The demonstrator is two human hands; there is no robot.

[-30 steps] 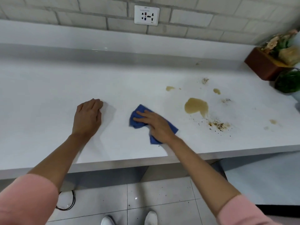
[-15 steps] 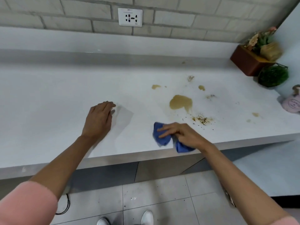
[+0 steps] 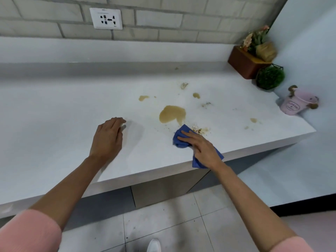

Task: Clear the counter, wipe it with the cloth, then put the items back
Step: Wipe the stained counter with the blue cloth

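Cloth [image 3: 179, 141], blue, sits under the right hand [image 3: 202, 149], whose straight fingers [image 3: 189, 134] press it down beside the brown spill [image 3: 171, 115]. The left hand [image 3: 107, 139] rests on the counter [image 3: 54, 115], fingers loose, holding nothing.

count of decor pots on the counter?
3, all at the right end of the counter: brown flower box in the back corner, green ball plant just in front, pink bucket nearest the front edge. None look hidden.
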